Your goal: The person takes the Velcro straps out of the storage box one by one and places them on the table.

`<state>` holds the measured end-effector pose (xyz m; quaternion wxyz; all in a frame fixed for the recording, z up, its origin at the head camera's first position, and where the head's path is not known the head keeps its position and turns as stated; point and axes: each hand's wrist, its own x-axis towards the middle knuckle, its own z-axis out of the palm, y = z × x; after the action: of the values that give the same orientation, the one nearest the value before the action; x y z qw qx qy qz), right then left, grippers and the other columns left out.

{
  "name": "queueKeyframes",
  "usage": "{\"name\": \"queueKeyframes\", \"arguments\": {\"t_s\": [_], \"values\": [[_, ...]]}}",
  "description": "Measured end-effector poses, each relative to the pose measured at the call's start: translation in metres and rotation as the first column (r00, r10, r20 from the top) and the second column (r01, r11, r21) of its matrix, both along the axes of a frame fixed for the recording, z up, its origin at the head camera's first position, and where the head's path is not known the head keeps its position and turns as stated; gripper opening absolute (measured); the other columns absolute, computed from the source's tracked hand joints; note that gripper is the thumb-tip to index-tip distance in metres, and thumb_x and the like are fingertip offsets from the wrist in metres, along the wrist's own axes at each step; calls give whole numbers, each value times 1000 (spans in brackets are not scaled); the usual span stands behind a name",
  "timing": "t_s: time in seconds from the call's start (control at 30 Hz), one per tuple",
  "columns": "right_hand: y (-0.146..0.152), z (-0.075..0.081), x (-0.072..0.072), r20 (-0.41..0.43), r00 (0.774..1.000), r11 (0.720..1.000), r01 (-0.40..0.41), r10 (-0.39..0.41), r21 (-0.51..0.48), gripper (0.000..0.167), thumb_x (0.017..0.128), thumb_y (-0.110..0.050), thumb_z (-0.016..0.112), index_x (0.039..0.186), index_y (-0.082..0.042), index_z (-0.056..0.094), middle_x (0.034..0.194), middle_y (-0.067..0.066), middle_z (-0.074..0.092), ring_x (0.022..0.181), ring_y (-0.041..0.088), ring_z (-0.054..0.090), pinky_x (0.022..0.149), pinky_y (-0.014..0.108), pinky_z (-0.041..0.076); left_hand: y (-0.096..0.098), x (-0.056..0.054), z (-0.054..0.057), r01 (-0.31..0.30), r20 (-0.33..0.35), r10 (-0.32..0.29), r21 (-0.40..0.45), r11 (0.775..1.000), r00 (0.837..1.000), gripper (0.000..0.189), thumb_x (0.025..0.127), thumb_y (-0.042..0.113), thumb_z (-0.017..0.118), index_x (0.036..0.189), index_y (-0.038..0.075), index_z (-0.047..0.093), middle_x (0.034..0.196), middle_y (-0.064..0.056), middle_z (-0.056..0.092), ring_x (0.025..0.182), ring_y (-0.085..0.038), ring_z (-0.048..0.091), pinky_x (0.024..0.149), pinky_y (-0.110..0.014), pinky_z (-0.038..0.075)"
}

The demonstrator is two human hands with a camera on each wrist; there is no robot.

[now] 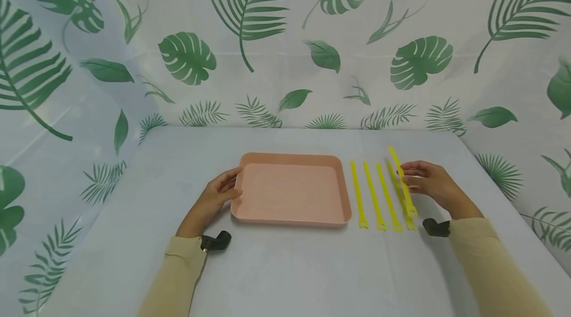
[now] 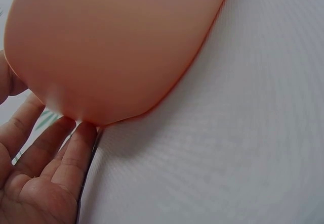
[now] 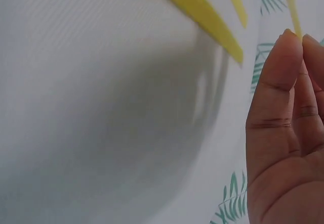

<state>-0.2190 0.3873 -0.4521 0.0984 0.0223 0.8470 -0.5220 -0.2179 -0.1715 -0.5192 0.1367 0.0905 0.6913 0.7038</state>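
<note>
A shallow pink rectangular tray [image 1: 292, 193] lies on the white-covered table. At its left side, my left hand [image 1: 218, 190] holds the rim, thumb over the edge and fingers along the outer wall. The left wrist view shows those fingertips [image 2: 83, 133] against the tray's outside. To the right of the tray, my right hand [image 1: 426, 181] pinches a flat yellow cable tie [image 1: 405, 190] between thumb and fingers, raised above the table. In the right wrist view the held tie shows only in part, above the thumb tip [image 3: 288, 44].
Several more yellow cable ties [image 1: 371, 195] lie side by side between the tray and my right hand, slotted ends towards me. The rightmost is partly hidden by the held one. A leaf-patterned cloth [image 1: 276, 74] hangs behind the table [image 1: 303, 267] and along both sides.
</note>
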Motion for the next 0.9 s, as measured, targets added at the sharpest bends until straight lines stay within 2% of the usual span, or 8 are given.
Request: {"name": "queueKeyframes", "arguments": {"t_s": [0.07, 0.17, 0.43, 0.53, 0.73, 0.9], "values": [[4, -1, 1, 12, 1000, 1000, 1, -1, -2, 53, 105, -4, 69, 145, 20, 44, 104, -18, 68, 91, -3, 68, 80, 23, 63, 0, 0, 0, 2, 0, -2, 4, 1000, 1000, 72, 102, -2, 65, 167, -2, 34, 173, -23, 33, 159, -39, 33, 108, -13, 46], [8, -2, 2, 42, 999, 999, 14, -16, 47, 55, 104, -5, 71, 147, 18, 44, 107, -14, 70, 91, -5, 67, 79, 23, 63, 0, 1, 1, 1, -5, -1, 11, 1000, 1000, 72, 102, -3, 65, 167, -3, 33, 173, -24, 33, 159, -40, 33, 108, -13, 46], [15, -10, 5, 105, 993, 976, 37, -61, 217, 55, 104, -7, 70, 150, 14, 47, 130, 20, 67, 92, 2, 64, 77, 22, 61, 0, 0, 1, 8, -11, -8, 12, 1000, 1000, 72, 102, -3, 64, 167, -4, 33, 172, -25, 33, 159, -40, 33, 107, -13, 47], [16, -13, 5, 109, 992, 974, 39, -65, 223, 53, 104, -6, 70, 147, 15, 48, 124, 19, 68, 90, 5, 65, 75, 24, 61, -1, 1, 1, 13, -11, -13, 11, 1000, 1000, 72, 102, -2, 64, 167, -4, 32, 172, -25, 32, 159, -41, 32, 108, -14, 46], [15, -14, 5, 112, 992, 976, 27, -53, 217, 49, 102, -5, 72, 141, 17, 52, 104, 5, 68, 82, 7, 66, 70, 26, 61, -4, 1, 0, 8, -3, -8, 12, 1000, 1000, 72, 102, -1, 65, 167, -3, 34, 172, -23, 33, 159, -38, 33, 109, -13, 45], [10, -13, 6, 98, 993, 959, 38, -68, 280, 48, 98, -4, 75, 137, 16, 55, 105, 10, 67, 82, 12, 64, 67, 26, 60, -5, 1, 0, 7, -3, -7, 11, 1000, 1000, 72, 102, -1, 64, 167, -3, 33, 172, -24, 34, 159, -38, 33, 109, -13, 45]]}}
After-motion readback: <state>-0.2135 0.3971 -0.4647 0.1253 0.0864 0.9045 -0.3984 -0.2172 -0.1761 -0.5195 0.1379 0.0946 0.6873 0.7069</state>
